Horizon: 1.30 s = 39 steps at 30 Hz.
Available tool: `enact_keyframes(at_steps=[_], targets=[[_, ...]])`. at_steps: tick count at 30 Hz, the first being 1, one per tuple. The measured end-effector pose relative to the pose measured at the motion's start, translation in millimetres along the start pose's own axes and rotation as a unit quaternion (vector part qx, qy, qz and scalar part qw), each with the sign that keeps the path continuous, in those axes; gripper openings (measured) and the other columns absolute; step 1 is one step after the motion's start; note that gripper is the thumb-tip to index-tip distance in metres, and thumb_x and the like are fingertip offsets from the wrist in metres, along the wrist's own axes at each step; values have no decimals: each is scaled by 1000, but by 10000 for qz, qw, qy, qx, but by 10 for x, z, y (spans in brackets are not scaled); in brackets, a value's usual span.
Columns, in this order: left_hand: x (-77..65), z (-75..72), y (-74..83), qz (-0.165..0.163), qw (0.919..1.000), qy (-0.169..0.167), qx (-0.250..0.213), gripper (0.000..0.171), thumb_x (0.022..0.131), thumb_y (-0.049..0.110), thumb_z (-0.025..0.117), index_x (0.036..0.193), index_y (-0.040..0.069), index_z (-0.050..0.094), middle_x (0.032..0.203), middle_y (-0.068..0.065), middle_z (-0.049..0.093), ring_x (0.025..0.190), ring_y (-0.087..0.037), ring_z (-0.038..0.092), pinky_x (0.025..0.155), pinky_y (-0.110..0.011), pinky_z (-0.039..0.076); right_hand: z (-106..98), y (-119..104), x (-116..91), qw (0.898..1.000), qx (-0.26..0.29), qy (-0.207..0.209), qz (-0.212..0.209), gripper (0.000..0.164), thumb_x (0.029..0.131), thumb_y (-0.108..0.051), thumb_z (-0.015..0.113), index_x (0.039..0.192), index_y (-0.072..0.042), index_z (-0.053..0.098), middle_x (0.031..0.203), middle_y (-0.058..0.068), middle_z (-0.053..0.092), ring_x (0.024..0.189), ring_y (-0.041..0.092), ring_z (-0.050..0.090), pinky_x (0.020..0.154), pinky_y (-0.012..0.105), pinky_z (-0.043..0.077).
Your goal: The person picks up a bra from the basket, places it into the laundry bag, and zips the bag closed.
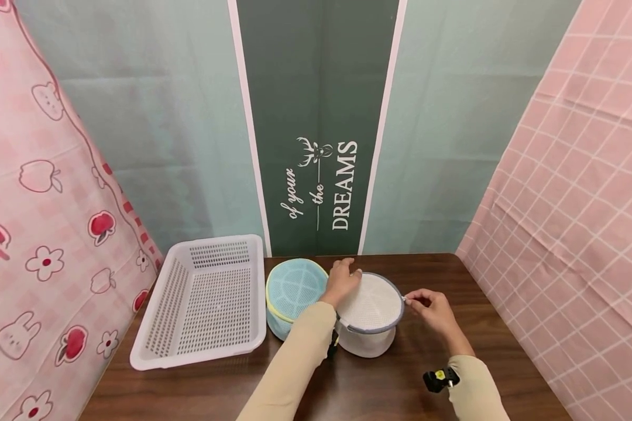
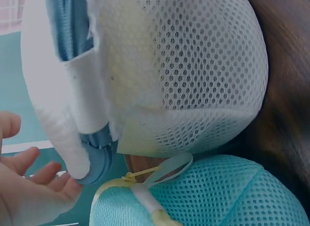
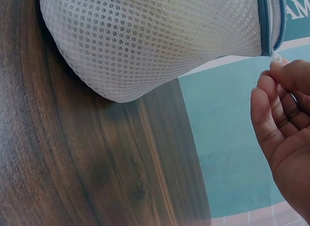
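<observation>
A round white mesh laundry bag (image 1: 371, 301) with a blue-grey zip round its top stands upright on the table. My right hand (image 1: 434, 313) pinches the small white zipper pull (image 3: 275, 57) at the bag's right edge between thumb and forefinger. My left hand (image 1: 341, 283) is at the left side of the bag's top, its fingers loosely bent; in the left wrist view the fingers (image 2: 51, 180) lie by the rim. Just left of it sits a light-blue mesh laundry bag (image 1: 295, 286) with yellow trim. Something pale yellow shows faintly through the white mesh.
A white slatted plastic basket (image 1: 260, 292) stands on the left of the brown wooden table (image 1: 426, 266). Behind the table hangs a green curtain (image 1: 316, 70) with lettering. Pink cloths flank both sides.
</observation>
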<state>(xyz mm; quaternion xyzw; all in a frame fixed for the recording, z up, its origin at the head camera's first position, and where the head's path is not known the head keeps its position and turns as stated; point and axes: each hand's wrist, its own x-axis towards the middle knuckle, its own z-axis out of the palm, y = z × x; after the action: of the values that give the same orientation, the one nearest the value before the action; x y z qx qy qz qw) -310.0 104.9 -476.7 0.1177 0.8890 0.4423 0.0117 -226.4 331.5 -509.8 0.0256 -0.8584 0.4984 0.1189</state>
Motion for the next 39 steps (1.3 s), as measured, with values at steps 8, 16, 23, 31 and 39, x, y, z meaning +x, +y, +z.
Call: enact_keyframes(at_steps=[8,16,23,31,39], targets=[[8,-1,-55,160,9957,-699,590,47,93,30,50,134,8,47,126,-13,51,116,-28,47,94,-43,38,49,-98,41,10000,32,-68,2,7,85,-4,66,88,3,67,76,13,62,64,21,56,54,31,49],[-6,-63,-92,550,9965,-479,402,22,92,31,55,94,12,66,89,-2,59,91,-19,52,76,-32,42,69,-117,43,9997,203,64,121,5,86,-3,65,86,2,66,79,11,63,67,21,59,60,40,52],[-38,-14,-177,662,9951,-688,-237,13,87,25,61,95,17,67,93,2,60,89,-15,54,78,-29,43,70,-174,52,9997,204,-157,-25,8,86,-3,65,91,3,67,85,13,65,71,17,59,62,35,53],[-65,31,-232,542,9956,-403,-652,10,88,14,58,82,18,64,81,8,55,74,-10,49,68,-27,42,120,-208,79,9997,118,-187,32,5,86,-1,65,89,2,67,83,12,65,70,17,58,63,36,53],[-76,40,-205,446,9957,-254,-775,9,88,14,57,82,17,63,82,6,54,76,-12,48,69,-29,42,102,-228,95,9995,-188,-106,-220,4,85,1,64,85,1,68,79,9,64,66,15,57,57,28,50]])
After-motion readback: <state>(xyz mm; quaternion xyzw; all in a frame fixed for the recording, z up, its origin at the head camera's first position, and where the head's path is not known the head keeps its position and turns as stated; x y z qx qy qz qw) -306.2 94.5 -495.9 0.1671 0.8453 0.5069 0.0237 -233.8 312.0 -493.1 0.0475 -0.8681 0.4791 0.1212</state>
